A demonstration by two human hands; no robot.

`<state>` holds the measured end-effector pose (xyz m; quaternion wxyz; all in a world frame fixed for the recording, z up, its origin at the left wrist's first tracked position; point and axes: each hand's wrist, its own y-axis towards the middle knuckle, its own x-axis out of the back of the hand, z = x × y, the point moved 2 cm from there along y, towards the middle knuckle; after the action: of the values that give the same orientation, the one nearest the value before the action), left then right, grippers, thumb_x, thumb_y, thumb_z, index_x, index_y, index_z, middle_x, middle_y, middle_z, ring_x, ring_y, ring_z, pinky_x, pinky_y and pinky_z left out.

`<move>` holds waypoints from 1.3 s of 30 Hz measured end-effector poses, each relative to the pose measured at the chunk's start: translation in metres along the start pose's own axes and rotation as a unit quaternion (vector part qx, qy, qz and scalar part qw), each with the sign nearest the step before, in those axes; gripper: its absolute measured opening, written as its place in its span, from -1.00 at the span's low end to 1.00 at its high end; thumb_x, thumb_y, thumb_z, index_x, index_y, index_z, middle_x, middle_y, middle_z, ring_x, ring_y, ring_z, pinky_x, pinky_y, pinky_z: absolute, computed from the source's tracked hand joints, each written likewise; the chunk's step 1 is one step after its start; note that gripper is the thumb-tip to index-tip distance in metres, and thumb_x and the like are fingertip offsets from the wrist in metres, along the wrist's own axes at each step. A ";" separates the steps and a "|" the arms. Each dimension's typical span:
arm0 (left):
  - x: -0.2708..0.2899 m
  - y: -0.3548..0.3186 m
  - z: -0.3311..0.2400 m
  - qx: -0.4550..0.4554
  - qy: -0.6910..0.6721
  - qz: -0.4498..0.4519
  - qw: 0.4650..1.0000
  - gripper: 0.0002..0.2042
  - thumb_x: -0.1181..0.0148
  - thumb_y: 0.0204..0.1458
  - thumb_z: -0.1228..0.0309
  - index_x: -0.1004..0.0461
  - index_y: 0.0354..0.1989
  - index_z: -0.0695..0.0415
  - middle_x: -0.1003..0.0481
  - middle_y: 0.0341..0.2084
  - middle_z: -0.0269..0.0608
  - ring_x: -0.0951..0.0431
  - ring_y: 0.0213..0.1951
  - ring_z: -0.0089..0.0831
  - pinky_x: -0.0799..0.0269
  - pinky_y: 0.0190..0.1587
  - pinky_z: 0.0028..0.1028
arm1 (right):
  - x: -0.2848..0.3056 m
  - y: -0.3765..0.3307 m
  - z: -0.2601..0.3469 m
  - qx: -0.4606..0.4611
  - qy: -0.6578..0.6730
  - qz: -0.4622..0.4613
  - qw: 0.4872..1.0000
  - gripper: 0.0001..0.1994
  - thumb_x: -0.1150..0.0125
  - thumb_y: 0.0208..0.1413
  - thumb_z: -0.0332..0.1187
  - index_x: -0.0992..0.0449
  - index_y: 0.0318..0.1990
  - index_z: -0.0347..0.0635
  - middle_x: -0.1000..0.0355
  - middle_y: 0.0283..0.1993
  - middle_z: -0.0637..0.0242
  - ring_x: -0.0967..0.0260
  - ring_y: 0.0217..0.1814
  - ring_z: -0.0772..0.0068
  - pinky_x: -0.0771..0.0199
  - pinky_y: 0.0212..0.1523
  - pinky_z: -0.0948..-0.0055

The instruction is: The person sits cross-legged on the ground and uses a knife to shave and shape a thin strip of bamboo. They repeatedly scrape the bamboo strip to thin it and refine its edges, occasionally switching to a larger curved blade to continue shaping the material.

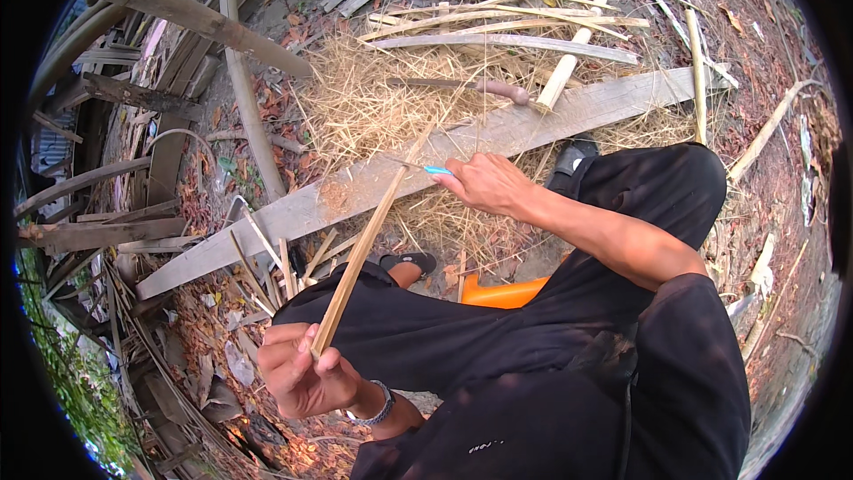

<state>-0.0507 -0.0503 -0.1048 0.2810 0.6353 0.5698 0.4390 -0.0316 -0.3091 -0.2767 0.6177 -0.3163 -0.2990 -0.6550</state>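
My left hand (306,373), a bracelet at its wrist, pinches the near end of a long pale bamboo strip (362,253). The strip slants up and away, its far end reaching over a grey plank (533,129). In my right hand (490,183) is a small knife (436,170) with a light-blue handle, partly covered by my fingers. Its thin blade lies across the strip above the plank; whether it cuts into it I cannot tell. A larger knife (504,89) with a wooden handle rests beyond the strip, at the plank's far edge.
Pale shavings (355,111) are heaped around the plank. Behind them lie several split bamboo strips (524,22) and a bamboo pole (582,36). Stacked poles and boards (151,124) crowd the left. Something orange and plastic (506,293) shows between my legs.
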 end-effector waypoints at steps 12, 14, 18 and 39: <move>0.003 -0.002 -0.003 0.013 0.009 0.004 1.000 -0.76 -0.34 -0.02 0.44 -0.45 -0.24 0.26 -0.38 -0.51 -0.15 -0.44 -0.47 -0.32 -0.27 -0.47 -0.50 | -0.045 0.013 -0.106 -0.134 -0.161 0.008 0.978 -0.40 0.26 0.31 0.06 -0.53 -0.35 -0.34 -0.50 -0.47 -0.06 -0.51 -0.33 -0.15 -0.52 -0.14 0.07; 0.007 -0.005 0.003 0.016 0.010 -0.021 1.000 -0.76 -0.35 -0.02 0.44 -0.45 -0.24 0.27 -0.38 -0.51 -0.14 -0.44 -0.47 -0.32 -0.27 -0.47 -0.50 | -0.036 0.012 -0.093 -0.145 -0.126 -0.038 0.981 -0.40 0.25 0.31 0.05 -0.52 -0.38 -0.35 -0.51 -0.45 -0.06 -0.50 -0.34 -0.15 -0.51 -0.15 0.08; 0.003 -0.005 0.002 0.009 0.016 -0.047 0.999 -0.78 -0.33 -0.01 0.46 -0.44 -0.26 0.27 -0.39 -0.50 -0.12 -0.45 -0.49 -0.33 -0.27 -0.51 -0.52 | 0.029 0.012 0.000 -0.132 0.080 0.032 0.988 -0.42 0.22 0.31 0.04 -0.50 -0.38 -0.37 -0.50 -0.48 -0.05 -0.50 -0.36 -0.14 -0.48 -0.21 0.08; -0.013 -0.009 -0.013 0.085 -0.002 -0.108 0.990 -0.83 -0.27 -0.04 0.61 -0.38 -0.31 0.32 -0.34 -0.51 -0.12 -0.43 -0.53 -0.38 -0.35 -0.47 -0.53 | 0.041 -0.057 0.110 0.045 0.115 -0.050 0.991 -0.64 -0.08 0.21 -0.08 -0.35 -0.40 -0.24 -0.24 -0.82 0.12 -0.31 -0.75 -0.03 -0.26 -0.73 0.10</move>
<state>-0.0661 -0.0627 -0.1096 0.2730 0.5923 0.6700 0.3545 -0.0846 -0.2453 -0.1763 0.6278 -0.1954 -0.2707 -0.7031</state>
